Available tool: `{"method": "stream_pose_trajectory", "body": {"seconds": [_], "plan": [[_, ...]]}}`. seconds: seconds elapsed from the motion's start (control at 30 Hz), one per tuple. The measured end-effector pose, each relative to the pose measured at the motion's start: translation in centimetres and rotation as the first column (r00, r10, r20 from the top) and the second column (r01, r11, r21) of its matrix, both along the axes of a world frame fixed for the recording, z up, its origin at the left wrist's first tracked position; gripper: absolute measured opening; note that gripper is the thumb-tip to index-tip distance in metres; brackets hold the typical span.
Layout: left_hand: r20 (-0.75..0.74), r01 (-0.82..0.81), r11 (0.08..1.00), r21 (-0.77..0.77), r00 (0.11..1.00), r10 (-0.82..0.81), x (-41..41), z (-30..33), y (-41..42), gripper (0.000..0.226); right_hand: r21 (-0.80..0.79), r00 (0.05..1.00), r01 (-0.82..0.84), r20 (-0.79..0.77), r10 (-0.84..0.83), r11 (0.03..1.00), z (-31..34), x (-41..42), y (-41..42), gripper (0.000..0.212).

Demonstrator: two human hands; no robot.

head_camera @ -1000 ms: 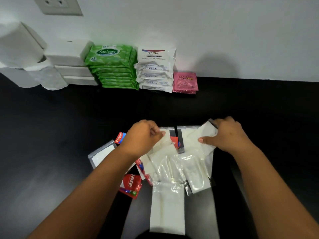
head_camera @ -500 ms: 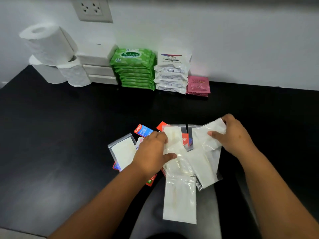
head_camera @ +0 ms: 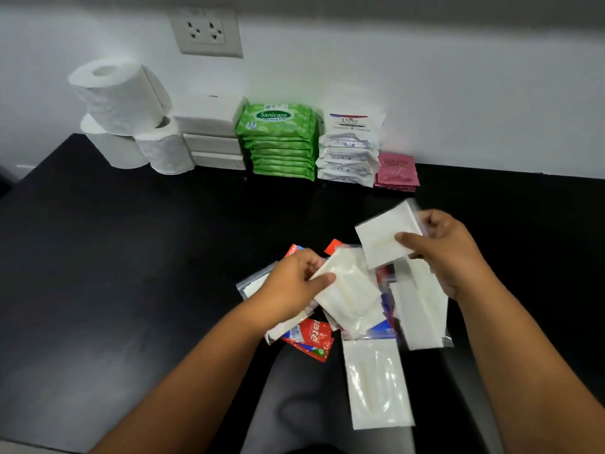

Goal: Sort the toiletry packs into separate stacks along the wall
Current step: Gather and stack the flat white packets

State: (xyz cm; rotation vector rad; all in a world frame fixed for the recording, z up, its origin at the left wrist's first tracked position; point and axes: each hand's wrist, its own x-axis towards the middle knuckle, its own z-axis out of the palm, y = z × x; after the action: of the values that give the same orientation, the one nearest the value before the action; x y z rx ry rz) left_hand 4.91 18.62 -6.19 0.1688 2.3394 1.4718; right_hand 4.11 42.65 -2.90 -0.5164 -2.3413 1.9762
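Note:
A loose heap of clear plastic packs (head_camera: 415,309) with white contents and red toothpaste sachets (head_camera: 311,337) lies on the black counter (head_camera: 131,273). My left hand (head_camera: 291,286) pinches the corner of one white pack (head_camera: 347,290) on the heap. My right hand (head_camera: 438,247) holds another white pack (head_camera: 383,240) lifted above the heap. Along the wall stand sorted stacks: green Sanicare wipes (head_camera: 278,139), white Dove packs (head_camera: 350,149) and pink sachets (head_camera: 396,172).
Toilet rolls (head_camera: 121,103) and flat white boxes (head_camera: 209,132) sit at the wall left of the stacks. A wall socket (head_camera: 208,31) is above them. One more white pack (head_camera: 376,385) lies nearest me. The counter's left edge falls away at the far left.
My right hand has raised its white pack off the heap toward the wall. My left hand has gripped and tilted another white pack. The camera has tipped up, showing more wall.

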Motion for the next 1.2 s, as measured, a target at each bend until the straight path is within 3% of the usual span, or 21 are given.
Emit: {"method": "stream_pose_trajectory", "body": {"seconds": [0.1, 0.23, 0.53, 0.67, 0.9, 1.0, 1.1, 1.2], "plan": [[0.112, -0.073, 0.968, 0.240, 0.993, 0.047, -1.3, 1.2, -3.7, 0.014, -0.178, 0.996, 0.080, -0.020, -0.085, 0.981, 0.2, -0.4, -2.3, 0.020], [0.125, -0.171, 0.934, 0.313, 0.983, 0.138, -3.4, 1.9, -8.9, 0.022, -0.316, 0.995, 0.101, 0.010, -0.103, 0.943, 0.0, -1.0, -5.6, 0.018], [0.068, -0.104, 0.990, -0.095, 0.992, 0.111, -9.2, -0.7, -21.4, 0.042, -0.201, 1.000, -0.005, 0.018, 0.009, 0.980, -0.8, -3.2, -14.7, 0.020], [-0.082, -0.016, 0.943, -0.331, 0.997, -0.012, -10.6, -2.0, -23.2, 0.050, -0.129, 0.997, -0.068, 0.012, 0.070, 0.989, -1.2, -3.8, -18.2, 0.027], [-0.331, -0.070, 0.893, -0.445, 0.939, -0.091, -10.9, -3.1, -23.8, 0.044, 0.043, 0.968, -0.246, 0.071, 0.242, 0.968, -1.7, -5.3, -22.6, 0.027], [-0.393, -0.129, 0.938, -0.322, 0.919, -0.009, -10.3, -2.5, -24.1, 0.030, 0.080, 0.935, -0.345, 0.117, 0.335, 0.935, -1.7, -6.2, -24.6, 0.028], [-0.151, -0.079, 0.997, -0.006, 0.986, 0.077, -9.0, -1.5, -24.0, 0.027, 0.067, 0.910, -0.399, 0.150, 0.387, 0.914, -2.2, -7.4, -26.7, 0.030], [-0.059, -0.088, 0.992, 0.095, 0.994, 0.094, -7.8, -1.5, -24.6, 0.035, 0.110, 0.901, -0.420, 0.168, 0.399, 0.901, -3.1, -8.4, -28.3, 0.033]]}}
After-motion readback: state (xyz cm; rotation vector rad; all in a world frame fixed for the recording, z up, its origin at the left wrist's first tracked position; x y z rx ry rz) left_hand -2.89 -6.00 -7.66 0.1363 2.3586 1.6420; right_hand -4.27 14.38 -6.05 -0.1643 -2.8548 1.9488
